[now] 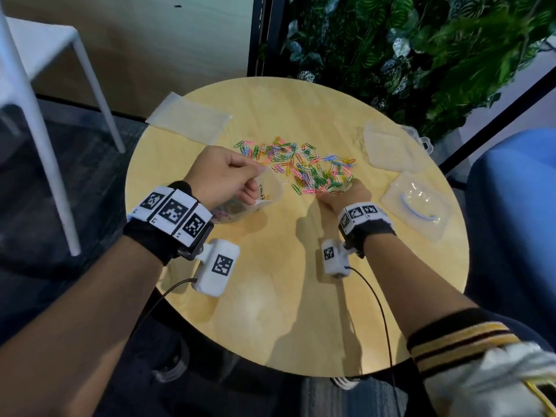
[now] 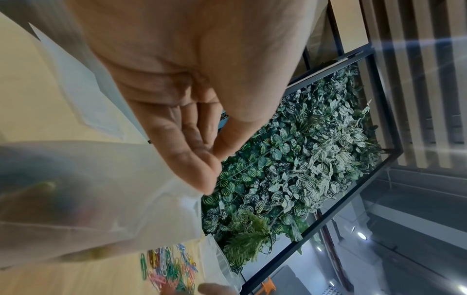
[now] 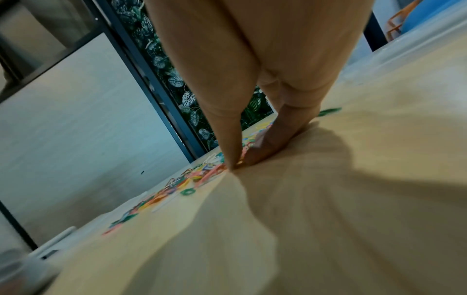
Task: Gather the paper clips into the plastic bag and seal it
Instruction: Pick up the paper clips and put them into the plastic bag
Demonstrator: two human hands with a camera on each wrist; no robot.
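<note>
The round wooden surface (image 1: pixel 270 296) carries spare clear bags along its far and right edges. The plastic bag (image 1: pixel 264 191) is held off the surface at the near left, mouth open toward the pile, with some clips already inside. The left hand (image 1: pixel 222 176) pinches its rim between thumb and fingers. The right hand (image 1: pixel 346 195) is down at the near edge of the paper clips (image 1: pixel 301 167), its fingers (image 3: pixel 265 147) closing on a cluster there. Most clips remain loose mid-surface. Judgement: gathering is in hand, sealing not begun. The next move calls for carrying the pinch into the open mouth without spilling.
</note>
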